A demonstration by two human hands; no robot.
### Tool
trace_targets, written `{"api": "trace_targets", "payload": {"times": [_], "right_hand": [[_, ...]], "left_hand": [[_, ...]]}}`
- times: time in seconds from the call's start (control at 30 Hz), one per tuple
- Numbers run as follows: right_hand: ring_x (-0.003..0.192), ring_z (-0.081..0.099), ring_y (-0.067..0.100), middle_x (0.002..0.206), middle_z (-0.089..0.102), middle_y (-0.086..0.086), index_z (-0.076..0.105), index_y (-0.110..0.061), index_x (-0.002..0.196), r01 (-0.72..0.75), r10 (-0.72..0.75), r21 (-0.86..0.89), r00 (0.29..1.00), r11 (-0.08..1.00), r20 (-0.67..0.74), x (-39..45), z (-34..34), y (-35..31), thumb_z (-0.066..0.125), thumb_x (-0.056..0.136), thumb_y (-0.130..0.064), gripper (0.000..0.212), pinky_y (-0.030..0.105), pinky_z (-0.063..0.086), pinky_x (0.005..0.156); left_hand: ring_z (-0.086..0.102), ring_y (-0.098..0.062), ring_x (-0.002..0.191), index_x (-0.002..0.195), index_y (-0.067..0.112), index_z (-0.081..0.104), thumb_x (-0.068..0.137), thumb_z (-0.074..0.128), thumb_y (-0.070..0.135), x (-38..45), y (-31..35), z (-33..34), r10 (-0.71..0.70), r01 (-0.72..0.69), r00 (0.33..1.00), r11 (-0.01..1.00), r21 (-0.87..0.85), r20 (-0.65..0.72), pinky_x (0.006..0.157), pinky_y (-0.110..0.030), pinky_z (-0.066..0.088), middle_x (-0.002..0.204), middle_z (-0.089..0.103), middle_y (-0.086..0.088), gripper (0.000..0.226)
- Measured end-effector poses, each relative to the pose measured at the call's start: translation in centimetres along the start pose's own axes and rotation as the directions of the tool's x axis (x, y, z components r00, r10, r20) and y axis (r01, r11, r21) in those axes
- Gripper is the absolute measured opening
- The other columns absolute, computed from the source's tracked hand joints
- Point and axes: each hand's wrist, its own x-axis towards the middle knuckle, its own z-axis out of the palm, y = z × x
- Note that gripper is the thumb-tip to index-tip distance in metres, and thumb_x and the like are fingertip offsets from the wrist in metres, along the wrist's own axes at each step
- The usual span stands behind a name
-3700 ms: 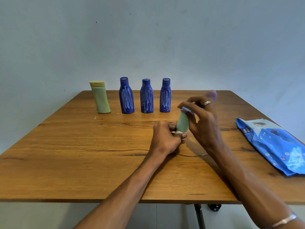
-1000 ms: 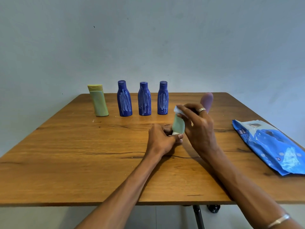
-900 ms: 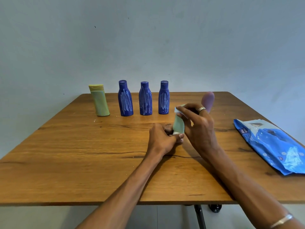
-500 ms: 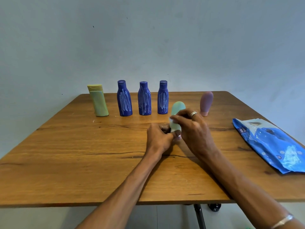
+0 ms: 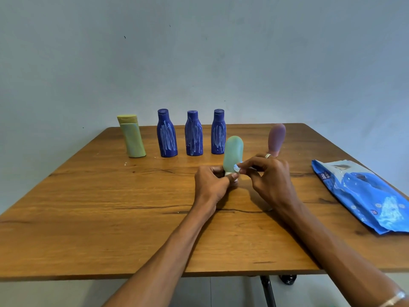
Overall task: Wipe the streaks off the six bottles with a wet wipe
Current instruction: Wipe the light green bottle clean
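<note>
A pale green bottle point(image 5: 233, 152) stands cap-down mid-table, and my left hand point(image 5: 212, 185) grips its lower end. My right hand point(image 5: 269, 177) pinches a small bunched wet wipe point(image 5: 237, 167) against the bottle's lower right side. Three dark blue bottles point(image 5: 167, 135) point(image 5: 193, 135) point(image 5: 218, 133) with white streaks stand in a row behind. A yellow-green bottle point(image 5: 132, 137) stands at their left. A mauve bottle point(image 5: 276, 139) stands upright behind my right hand.
A blue wet-wipe pack point(image 5: 363, 193) lies flat near the right edge of the wooden table point(image 5: 110, 218). A plain wall rises just behind the table's far edge. A table leg and a caster show below the front edge.
My right hand has slid the wipe from the top of the green bottle down to its lower side, which uncovers the bottle's rounded top. The left hand has kept its grip.
</note>
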Motion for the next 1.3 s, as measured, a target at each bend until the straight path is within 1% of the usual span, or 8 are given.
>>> {"api": "trace_targets", "payload": {"times": [0.2, 0.4, 0.6, 0.7, 0.83, 1.0, 1.17, 1.3], "right_hand": [[0.089, 0.068, 0.005, 0.097, 0.073, 0.000, 0.078, -0.011, 0.104, -0.022, 0.023, 0.031, 0.999, 0.999, -0.042, 0.1, 0.1, 0.0, 0.078, 0.084, -0.005, 0.020, 0.013, 0.054, 0.082], [0.091, 0.068, 0.005, 0.099, 0.073, -0.003, 0.077, -0.013, 0.106, -0.094, 0.095, 0.019, 0.993, 0.995, -0.069, 0.0, -0.2, 0.7, 0.077, 0.086, -0.006, 0.021, 0.013, 0.054, 0.082], [0.088, 0.066, -0.003, 0.100, 0.076, -0.002, 0.077, -0.012, 0.106, -0.200, 0.198, 0.003, 0.972, 0.980, -0.127, 0.3, -0.3, 1.6, 0.076, 0.089, -0.010, 0.018, 0.002, 0.047, 0.080], [0.084, 0.064, -0.012, 0.098, 0.076, -0.007, 0.078, -0.015, 0.105, -0.281, 0.286, 0.052, 0.941, 0.958, -0.182, 0.7, -0.5, 2.3, 0.076, 0.089, -0.012, 0.016, 0.000, 0.044, 0.076], [0.083, 0.066, -0.012, 0.095, 0.077, -0.011, 0.080, -0.018, 0.104, -0.400, 0.427, 0.153, 0.867, 0.904, -0.258, 1.0, -0.5, 3.3, 0.078, 0.088, -0.018, 0.016, 0.001, 0.045, 0.071], [0.067, 0.066, -0.011, 0.091, 0.076, -0.010, 0.080, -0.021, 0.103, -0.511, 0.570, 0.261, 0.775, 0.819, -0.271, 1.3, -0.3, 4.1, 0.079, 0.087, -0.022, 0.016, 0.002, 0.045, 0.059], [0.078, 0.067, -0.009, 0.093, 0.076, -0.010, 0.080, -0.021, 0.104, -0.534, 0.593, 0.265, 0.758, 0.803, -0.270, 1.4, -0.2, 4.6, 0.080, 0.086, -0.022, 0.018, 0.002, 0.045, 0.060], [0.082, 0.067, -0.008, 0.097, 0.075, -0.011, 0.079, -0.019, 0.106, -0.537, 0.595, 0.264, 0.764, 0.801, -0.251, 1.4, -0.2, 4.9, 0.079, 0.087, -0.021, 0.020, 0.000, 0.045, 0.062]], "left_hand": [[0.069, -0.010, 0.106, 0.125, 0.010, 0.068, 0.085, 0.079, 0.015, 0.8, -0.1, 0.5, 0.076, -0.075, 0.997, 0.995, 0.066, -0.007, 0.094, -0.031, 0.057, 0.115, 0.074, -0.003, 0.042], [0.064, -0.007, 0.099, 0.128, 0.012, 0.066, 0.085, 0.079, 0.018, 1.8, 0.2, 1.4, 0.144, -0.142, 0.990, 0.971, 0.192, 0.005, 0.075, -0.015, 0.048, 0.117, 0.072, -0.001, 0.046], [0.064, -0.013, 0.108, 0.128, 0.010, 0.065, 0.083, 0.080, 0.017, 4.2, 0.1, 3.2, 0.166, -0.154, 0.986, 0.945, 0.290, -0.015, 0.078, -0.015, 0.048, 0.122, 0.070, -0.004, 0.048], [0.062, -0.013, 0.109, 0.129, 0.008, 0.064, 0.083, 0.081, 0.016, 5.3, 0.2, 4.2, 0.160, -0.145, 0.987, 0.933, 0.330, -0.018, 0.078, -0.015, 0.045, 0.124, 0.069, -0.006, 0.049], [0.060, -0.009, 0.095, 0.129, 0.006, 0.064, 0.082, 0.082, 0.016, 6.9, 0.3, 5.8, 0.155, -0.135, 0.988, 0.904, 0.406, -0.017, 0.062, -0.009, 0.041, 0.121, 0.070, -0.009, 0.051], [0.069, -0.018, 0.103, 0.126, 0.004, 0.066, 0.079, 0.085, 0.016, 8.8, 0.1, 7.1, 0.149, -0.128, 0.989, 0.891, 0.436, -0.015, 0.077, -0.018, 0.050, 0.120, 0.072, -0.012, 0.052], [0.068, -0.023, 0.109, 0.123, 0.004, 0.067, 0.076, 0.087, 0.018, 10.2, -0.3, 8.3, 0.161, -0.122, 0.986, 0.890, 0.439, -0.053, 0.084, -0.028, 0.057, 0.119, 0.071, -0.013, 0.053], [0.066, -0.023, 0.109, 0.122, 0.004, 0.066, 0.077, 0.086, 0.019, 10.8, -0.7, 8.8, 0.171, -0.118, 0.982, 0.884, 0.453, -0.078, 0.080, -0.026, 0.054, 0.120, 0.068, -0.013, 0.051]]}}
